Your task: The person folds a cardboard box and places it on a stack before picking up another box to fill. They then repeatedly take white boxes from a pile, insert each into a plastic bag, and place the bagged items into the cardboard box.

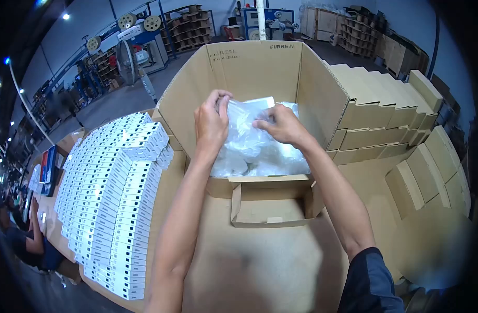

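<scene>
Over the large cardboard box point(260, 68), my left hand point(213, 119) pinches the left edge of a clear plastic bag point(243, 128). Gripping the bag's right side is my right hand point(285, 125), thumb pressed against the film. A white flat item point(265, 102) shows at the bag's upper edge, partly hidden by the film and my fingers. More plastic-wrapped pieces point(280, 166) lie in the large box below. Right in front of it stands a small open cardboard box point(273, 206), its inside bare.
Rows of stacked white boxes point(101, 198) cover the left side of the table. Brown cartons point(377, 109) are piled at the right, with more cartons point(432, 167) nearer. A person point(30, 235) sits at far left. A fan point(127, 62) and machines stand behind.
</scene>
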Demonstrator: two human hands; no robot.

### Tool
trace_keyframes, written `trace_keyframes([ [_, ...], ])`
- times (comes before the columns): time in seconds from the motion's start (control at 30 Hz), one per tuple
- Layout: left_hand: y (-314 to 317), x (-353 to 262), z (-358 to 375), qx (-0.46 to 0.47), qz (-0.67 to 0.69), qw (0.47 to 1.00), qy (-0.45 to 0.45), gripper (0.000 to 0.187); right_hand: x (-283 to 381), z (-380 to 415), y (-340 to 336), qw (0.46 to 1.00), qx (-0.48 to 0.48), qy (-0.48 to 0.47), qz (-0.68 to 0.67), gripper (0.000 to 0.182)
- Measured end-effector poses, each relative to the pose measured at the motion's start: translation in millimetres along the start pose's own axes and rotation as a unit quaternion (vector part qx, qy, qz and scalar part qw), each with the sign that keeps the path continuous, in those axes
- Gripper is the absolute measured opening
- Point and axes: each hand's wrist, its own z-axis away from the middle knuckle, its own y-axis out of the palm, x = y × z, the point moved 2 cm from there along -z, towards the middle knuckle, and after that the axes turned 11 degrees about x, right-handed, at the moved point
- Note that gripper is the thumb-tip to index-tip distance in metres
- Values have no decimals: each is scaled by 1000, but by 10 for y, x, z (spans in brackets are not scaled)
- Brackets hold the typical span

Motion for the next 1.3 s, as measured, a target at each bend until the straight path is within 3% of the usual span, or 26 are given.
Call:
trace_keyframes([
  [0.13, -160, -149, -209, -26, -57, 985, 161, 12, -247, 70, -67, 991, 2, 101, 83, 25],
  [0.2, -367, -307, -267, -57, -62, 981, 177, 12, -316, 83, -95, 980, 3, 137, 145, 31],
  [0.23, -461, -407, -303, -72, -65, 977, 188, 12, -308, 135, -79, 980, -43, 112, 158, 36],
  [0.3, -593, -582, -257, -69, -29, 986, 150, 11, -248, 205, -100, 971, -137, 52, 187, 47],
  [0.33, -639, -653, -196, -68, -20, 988, 139, 11, -83, 251, -249, 988, -104, 37, 111, 63],
  [0.43, -743, -747, -52, -50, 70, 988, 125, 14, 620, 529, -505, 992, -13, -21, -122, 60],
  [0.5, -794, -815, 102, -37, 173, 977, 121, 16, 799, 590, -359, 990, 2, -40, -137, 55],
  [0.53, -849, -849, 182, -30, 193, 975, 101, 20, 952, 679, -281, 979, 35, 7, -199, 41],
  [0.57, -913, -876, 294, -44, 274, 960, 49, 21, 940, 719, -146, 971, -1, -22, -236, 31],
  [0.63, -973, -933, 644, -69, 428, 899, -62, 24, 1095, 997, -32, 981, -114, -49, -149, 24],
  [0.7, -868, -1017, 1136, -46, 383, 922, -42, 30, 1198, 1270, 185, 966, -189, -81, -153, 26],
  [0.73, -830, -1117, 1372, -33, 341, 938, -44, 33, 1279, 1433, 294, 952, -191, -91, -220, 29],
  [0.77, -832, -1267, 1572, -18, 268, 961, -63, 34, 1288, 1584, 405, 956, -174, -46, -230, 31],
  [0.8, -839, -1290, 1772, -16, 269, 955, -123, 32, 1316, 1711, 494, 948, -193, -50, -248, 31],
  [0.83, -831, -1336, 1919, -53, 281, 950, -124, 32, 1348, 1867, 590, 939, -211, -51, -266, 31],
  [0.9, -796, -1428, 2241, -125, 298, 937, -131, 32, 1421, 2283, 766, 935, -135, 0, -329, 28],
  [0.93, -800, -1460, 2404, -121, 277, 943, -143, 35, 1426, 2439, 963, 920, -147, -70, -356, 25],
  [1.03, -898, -1495, 2909, -77, 219, 936, -265, 38, 1428, 3016, 1136, 964, -41, -5, -264, 23],
  [1.07, -888, -1345, 3058, -108, 201, 942, -245, 37, 1418, 3160, 1205, 944, -34, 18, -328, 25],
  [1.17, -991, -1458, 3336, -171, 206, 948, -175, 34, 1273, 3613, 1361, 934, 36, 48, -354, 24],
  [1.3, -925, -1527, 3789, -120, 181, 964, -156, 32, 1310, 3813, 1389, 963, -36, 29, -264, 25],
])
